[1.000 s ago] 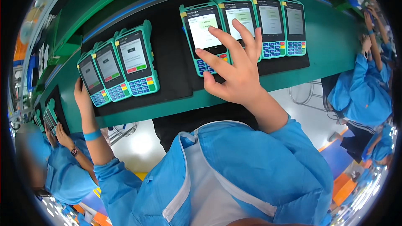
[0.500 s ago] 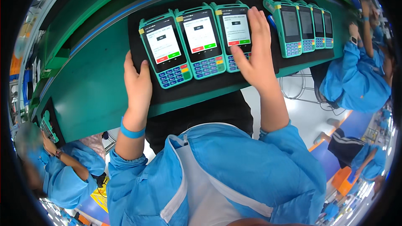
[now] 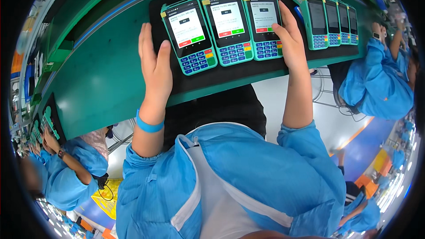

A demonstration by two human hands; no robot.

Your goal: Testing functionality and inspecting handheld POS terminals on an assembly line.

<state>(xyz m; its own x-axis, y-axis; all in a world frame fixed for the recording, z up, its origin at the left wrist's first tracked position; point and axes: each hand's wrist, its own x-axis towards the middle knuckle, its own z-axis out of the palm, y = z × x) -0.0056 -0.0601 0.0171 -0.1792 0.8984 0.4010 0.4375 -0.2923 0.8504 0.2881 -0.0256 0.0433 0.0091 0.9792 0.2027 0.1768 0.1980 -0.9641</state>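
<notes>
Three green card payment terminals stand side by side with lit screens and blue keypads: a left one [image 3: 185,26], a middle one [image 3: 225,17] and a right one [image 3: 264,13]. Beside the left terminal's outer edge is my left hand [image 3: 156,68], fingers stretched upward, thumb apart, holding nothing. My right hand [image 3: 293,46] lies along the right terminal's right side with its fingers extended. Its thumb reaches over that terminal's lower right screen corner, by the green on-screen button; whether it presses the glass I cannot tell.
Under the terminals is a black mat [image 3: 195,84] on a green workbench [image 3: 106,79]. Several more terminals [image 3: 318,22] with dark screens stand in a row to the right. Co-workers in blue sit at the right [image 3: 369,79] and at the left [image 3: 73,172]. A yellow crate [image 3: 106,201] is at lower left.
My right hand has drawn back rightward from over the right terminal, uncovering more of its screen and keypad. The whole view has shifted, so the terminals appear farther up and right.
</notes>
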